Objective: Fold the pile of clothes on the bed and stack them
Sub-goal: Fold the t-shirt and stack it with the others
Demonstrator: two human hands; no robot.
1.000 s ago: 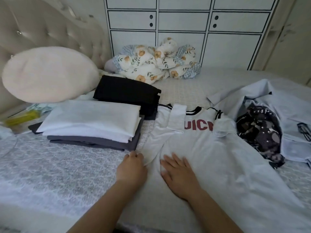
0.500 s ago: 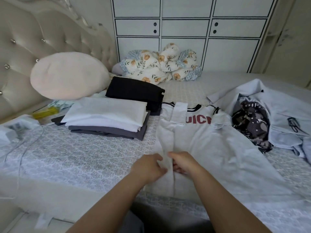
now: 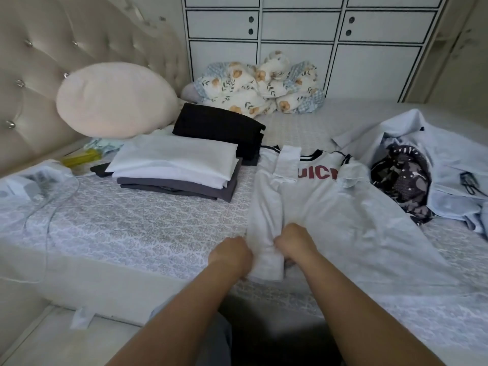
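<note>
Headboard (image 3: 52, 48), padded and buttoned, marks the far left; we place everything else relative to the white T-shirt (image 3: 330, 207) spread flat on the patterned bed cover (image 3: 132, 228). Left of the T-shirt and farthest from it, a round cream cushion (image 3: 116, 100) leans on the headboard. Just left of the T-shirt's shoulder we see the folded stack (image 3: 179, 170), white garments on grey ones, and behind that a folded black pile (image 3: 219, 128) touching the T-shirt's collar corner. At the T-shirt's near left hem, our left hand (image 3: 231, 256) is curled around the fabric edge, and our right hand (image 3: 295, 241), just beside it, is clenched on the same folded-over strip; both grasp the cloth. Red letters show on the T-shirt's chest, partly covered by a folded sleeve. Behind the T-shirt, a floral bundle (image 3: 261, 85) lies against the white cabinet (image 3: 303, 35). Right of the T-shirt, an unfolded heap holds a dark patterned garment (image 3: 401, 180) nested in a pale blue shirt (image 3: 443, 159).
</note>
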